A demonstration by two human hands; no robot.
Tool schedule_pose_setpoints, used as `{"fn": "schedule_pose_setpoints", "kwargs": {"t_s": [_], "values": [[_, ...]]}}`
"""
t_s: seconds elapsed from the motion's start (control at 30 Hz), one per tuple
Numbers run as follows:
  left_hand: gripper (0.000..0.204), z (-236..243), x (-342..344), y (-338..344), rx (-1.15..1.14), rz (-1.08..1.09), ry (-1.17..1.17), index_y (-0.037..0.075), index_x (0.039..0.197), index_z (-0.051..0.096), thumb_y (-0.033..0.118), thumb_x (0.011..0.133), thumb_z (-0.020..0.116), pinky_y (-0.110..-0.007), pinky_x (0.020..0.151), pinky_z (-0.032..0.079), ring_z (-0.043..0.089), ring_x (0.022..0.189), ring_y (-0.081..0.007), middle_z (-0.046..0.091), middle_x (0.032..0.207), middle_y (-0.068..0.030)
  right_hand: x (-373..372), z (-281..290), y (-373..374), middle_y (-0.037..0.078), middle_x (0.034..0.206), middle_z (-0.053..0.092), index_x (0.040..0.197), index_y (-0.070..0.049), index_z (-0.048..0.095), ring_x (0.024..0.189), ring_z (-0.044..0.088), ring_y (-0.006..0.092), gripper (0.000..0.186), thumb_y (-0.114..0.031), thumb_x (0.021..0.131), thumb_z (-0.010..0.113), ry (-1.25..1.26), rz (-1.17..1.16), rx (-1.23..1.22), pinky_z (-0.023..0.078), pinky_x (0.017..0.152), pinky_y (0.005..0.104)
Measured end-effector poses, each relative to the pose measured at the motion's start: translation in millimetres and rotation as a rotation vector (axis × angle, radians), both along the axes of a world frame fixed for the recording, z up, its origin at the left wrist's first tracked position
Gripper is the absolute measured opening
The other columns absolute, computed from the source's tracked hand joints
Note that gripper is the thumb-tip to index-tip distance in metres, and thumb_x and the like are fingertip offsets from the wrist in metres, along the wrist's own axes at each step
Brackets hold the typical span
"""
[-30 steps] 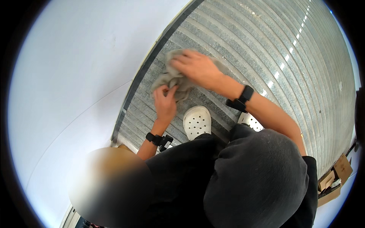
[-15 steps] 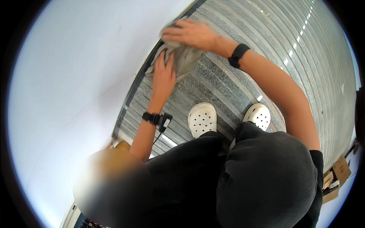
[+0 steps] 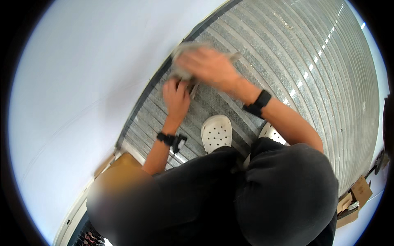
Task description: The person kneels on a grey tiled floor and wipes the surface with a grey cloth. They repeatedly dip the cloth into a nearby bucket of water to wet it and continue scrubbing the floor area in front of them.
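A grey cloth (image 3: pixel 183 74), crumpled and partly blurred, lies against the dark strip (image 3: pixel 163 67) where the ribbed grey surface meets the white wall. My right hand (image 3: pixel 207 67), smeared by motion, is on top of the cloth and covers much of it, its fingers bunched around the fabric. Just nearer to me, my left hand (image 3: pixel 176 98) grips the cloth's near part with bent fingers. Each wrist wears a black strap; a small dark device hangs from the left one.
My feet in white clogs (image 3: pixel 216 132) stand on the ribbed surface (image 3: pixel 262 49). The white wall (image 3: pixel 90 74) rises along the left. A tan object (image 3: pixel 125 162) sits at the wall's near end. An open cardboard box (image 3: pixel 356 201) is at the lower right.
Both hands have come nearer to me along the dark strip with the cloth. The cloth, spread out wide before, is now bunched up between them.
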State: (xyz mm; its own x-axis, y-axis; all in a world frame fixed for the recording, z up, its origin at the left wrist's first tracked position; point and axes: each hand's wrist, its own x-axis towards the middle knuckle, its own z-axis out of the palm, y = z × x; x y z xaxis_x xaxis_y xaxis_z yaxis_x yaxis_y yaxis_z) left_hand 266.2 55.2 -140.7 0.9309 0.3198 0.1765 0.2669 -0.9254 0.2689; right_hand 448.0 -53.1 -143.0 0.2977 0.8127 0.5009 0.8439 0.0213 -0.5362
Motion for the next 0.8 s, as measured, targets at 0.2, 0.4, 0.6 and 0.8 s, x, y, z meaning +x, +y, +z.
{"fn": "schedule_pose_setpoints", "kwargs": {"t_s": [0.2,0.4,0.6,0.8], "values": [[0.051,-4,-70,-30,0.018,0.28,0.157,0.003,0.126,0.055,-0.007,0.076,0.057,-0.052,0.091,0.036,0.043,0.105,-0.0414,0.046,0.114,-0.0221,-47,-20,63,-0.003,0.13,0.055,0.125,-0.014,0.06,0.109,0.051,0.017,0.04,-0.016,0.085,0.06,-0.231,0.285,0.089,0.046,0.088,0.0283],[0.052,-4,-46,-18,-0.13,0.259,0.168,0.005,0.132,0.053,-0.003,0.081,0.054,-0.053,0.099,0.035,0.043,0.115,-0.0415,0.046,0.124,-0.0216,-8,-32,55,-0.009,0.136,0.057,0.132,-0.019,0.061,0.11,0.05,0.0166,0.048,-0.011,0.085,0.062,-0.162,0.33,0.051,0.045,0.091,0.0268],[0.052,-4,42,13,-0.262,-0.016,0.248,0.007,0.136,0.051,0.003,0.085,0.057,-0.049,0.105,0.036,0.043,0.125,-0.0399,0.042,0.139,-0.0205,73,-51,21,-0.012,0.141,0.054,0.133,-0.024,0.061,0.101,0.052,0.0179,0.054,-0.002,0.083,0.062,0.027,0.178,-0.065,0.051,0.086,0.0276],[0.051,-25,128,19,-0.394,-0.236,0.269,0.009,0.138,0.05,-0.001,0.089,0.057,-0.048,0.107,0.038,0.039,0.131,-0.0407,0.039,0.143,-0.0207,149,-64,-16,-0.012,0.141,0.055,0.136,-0.025,0.057,0.102,0.054,0.0212,0.065,0.006,0.079,0.059,-0.185,-0.051,-0.229,0.055,0.082,0.0318]]}}
